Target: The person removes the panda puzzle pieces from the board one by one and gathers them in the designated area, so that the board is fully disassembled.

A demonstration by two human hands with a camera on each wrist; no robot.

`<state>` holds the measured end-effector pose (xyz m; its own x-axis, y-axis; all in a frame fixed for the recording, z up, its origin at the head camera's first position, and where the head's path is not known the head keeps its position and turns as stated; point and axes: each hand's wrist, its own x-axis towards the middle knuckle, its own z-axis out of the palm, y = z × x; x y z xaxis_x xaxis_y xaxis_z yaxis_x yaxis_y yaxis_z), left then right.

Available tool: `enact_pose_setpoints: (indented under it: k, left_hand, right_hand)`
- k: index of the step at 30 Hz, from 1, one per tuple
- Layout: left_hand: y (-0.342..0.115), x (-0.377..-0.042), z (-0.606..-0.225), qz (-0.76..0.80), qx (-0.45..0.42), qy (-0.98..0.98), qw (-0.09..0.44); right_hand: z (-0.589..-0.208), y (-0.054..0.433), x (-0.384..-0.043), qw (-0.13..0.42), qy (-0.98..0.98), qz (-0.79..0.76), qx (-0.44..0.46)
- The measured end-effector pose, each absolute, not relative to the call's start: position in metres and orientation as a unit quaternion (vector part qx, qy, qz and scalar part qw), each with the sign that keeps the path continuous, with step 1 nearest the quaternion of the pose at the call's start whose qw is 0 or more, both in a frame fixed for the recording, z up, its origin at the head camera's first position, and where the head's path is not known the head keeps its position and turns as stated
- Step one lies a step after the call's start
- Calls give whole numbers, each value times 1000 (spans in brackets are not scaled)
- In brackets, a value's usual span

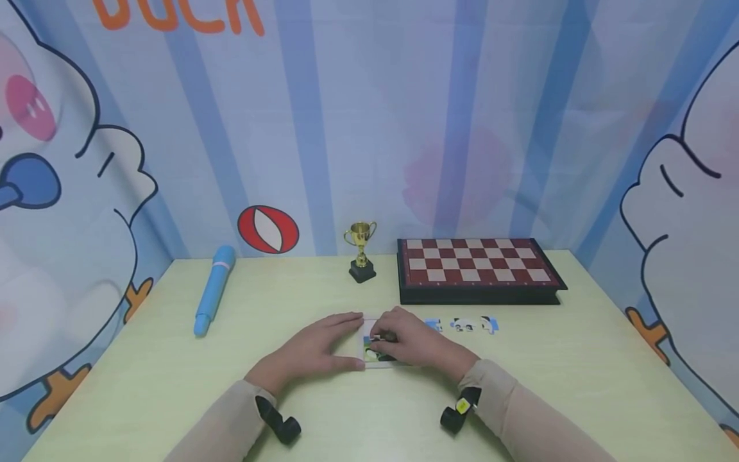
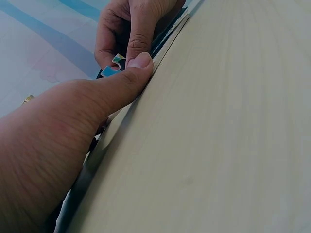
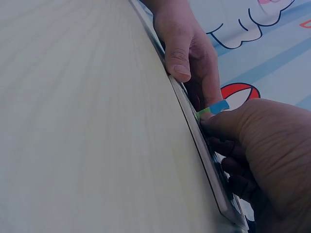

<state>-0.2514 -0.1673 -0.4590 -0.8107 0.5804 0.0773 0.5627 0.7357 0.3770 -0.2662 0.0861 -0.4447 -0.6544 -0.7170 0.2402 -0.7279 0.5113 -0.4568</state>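
A flat puzzle board [image 1: 378, 366] with a pale rim lies on the table, partly hidden by both hands. My left hand [image 1: 312, 346] is at its left side, fingers straight at the far corner and thumb at the near one. Over the board, my right hand [image 1: 412, 340] pinches a puzzle piece [image 3: 219, 107] between thumb and fingers. Blue and green show on this piece, which stands tilted up from the board in the right wrist view. Green and dark printing shows inside the board. Several loose puzzle pieces [image 1: 462, 325] lie to the right, beyond the right hand.
A red-and-white chessboard box [image 1: 479, 269] sits at the back right. Left of it stands a small gold trophy [image 1: 361, 250] on a black base. A blue tube-shaped object [image 1: 213, 292] lies at the left. Behind the table hangs a printed curtain [image 1: 375, 128].
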Motion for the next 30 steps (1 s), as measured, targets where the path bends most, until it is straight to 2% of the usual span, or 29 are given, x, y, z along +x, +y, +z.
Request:
enact_pose_setpoints:
  k: [30]
  left_hand:
    - [-168,-253,-461,193,304,932,23]
  right_hand:
    - [-442,88,-266,2,-863,293,411]
